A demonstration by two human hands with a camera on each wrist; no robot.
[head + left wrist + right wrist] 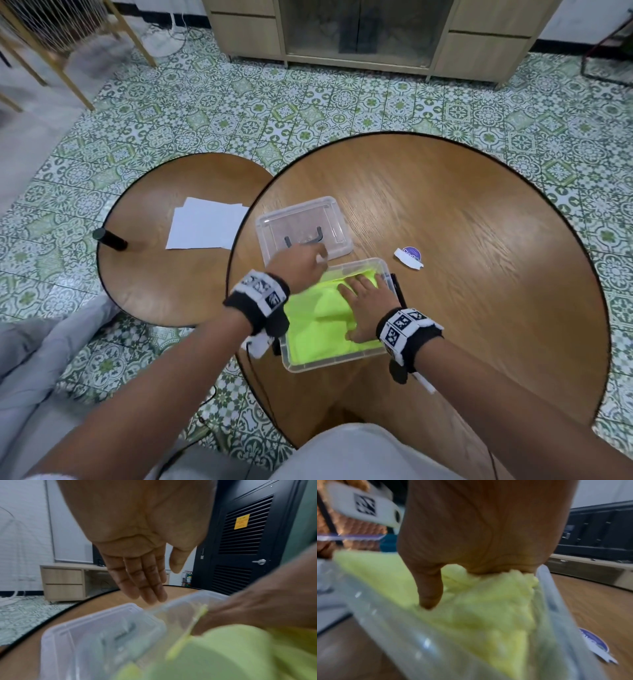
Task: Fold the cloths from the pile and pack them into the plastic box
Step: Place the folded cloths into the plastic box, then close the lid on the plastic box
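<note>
Nearest the person, close to the near edge of the larger round table (462,219), stands the clear plastic box (329,366), filled with neon yellow-green cloths (318,325) that lie folded inside it. The right hand (364,308) lies flat on top of the cloths, fingers spread and straight, pressing them down into the box; the right wrist view shows the thumb and palm sunk into the fabric, so nothing is gripped. The left hand (296,269) reaches past the far left corner of the box, over the near edge of the clear lid (303,228), which lies flat on the table just beyond the box with its dark handle showing. In the left wrist view that hand (137,536) is held out with straight fingers above the lid and holds nothing; whether the fingertips touch the lid is hard to tell from the blur. To the right of the lid, apart from the box, lies a small round purple-and-white label (410,257). Further left, on the smaller round table (154,281), are white sheets of paper (205,224) and, near its left edge, a black cylinder (109,238).
</note>
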